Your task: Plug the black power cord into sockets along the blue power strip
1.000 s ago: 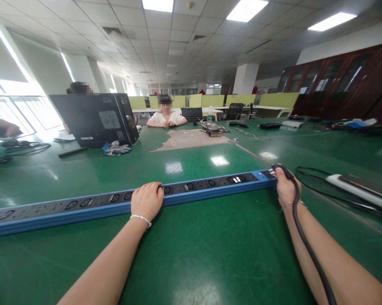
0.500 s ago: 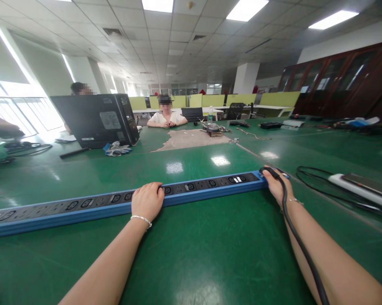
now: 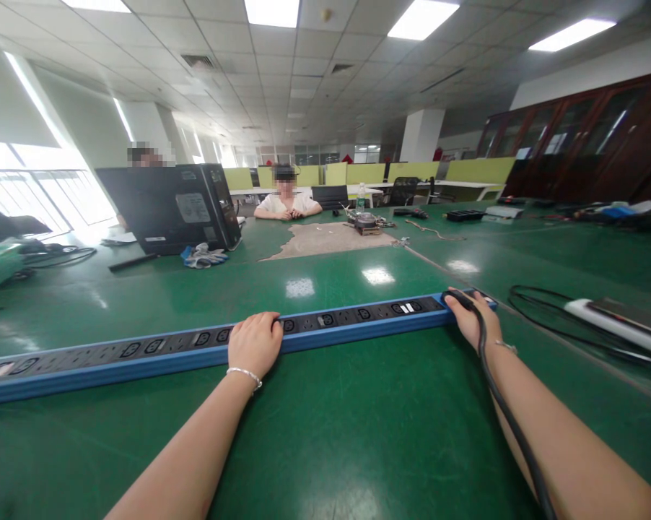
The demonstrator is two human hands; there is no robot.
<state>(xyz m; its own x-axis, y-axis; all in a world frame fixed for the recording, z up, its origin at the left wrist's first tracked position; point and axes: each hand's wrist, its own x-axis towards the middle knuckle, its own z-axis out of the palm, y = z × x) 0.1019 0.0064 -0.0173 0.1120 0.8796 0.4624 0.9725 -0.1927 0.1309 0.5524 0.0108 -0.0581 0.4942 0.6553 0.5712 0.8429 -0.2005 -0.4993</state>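
A long blue power strip [image 3: 325, 339] with a black face and rows of sockets lies across the green table, running from the left edge to the right. My left hand [image 3: 256, 342] is wrapped over its middle, fingers bent over the far side. At its right end my right hand [image 3: 473, 322] grips the black plug [image 3: 458, 297] of a thick power cord [image 3: 499, 393]. The plug sits against the end of the strip; whether it is seated in a socket I cannot tell. From there the cord trails down along my right forearm.
On the right lies a white device [image 3: 612, 321] with black cables. At the far left stand a black computer case [image 3: 168, 209], work gloves [image 3: 203, 256] and a green basket [image 3: 1, 264]. One person [image 3: 286, 202] sits opposite; another is behind the case. A bottle [image 3: 361, 196] stands beyond loose parts.
The whole view has shifted slightly to the right in the picture. Both hands keep their places on the power strip and the plug.
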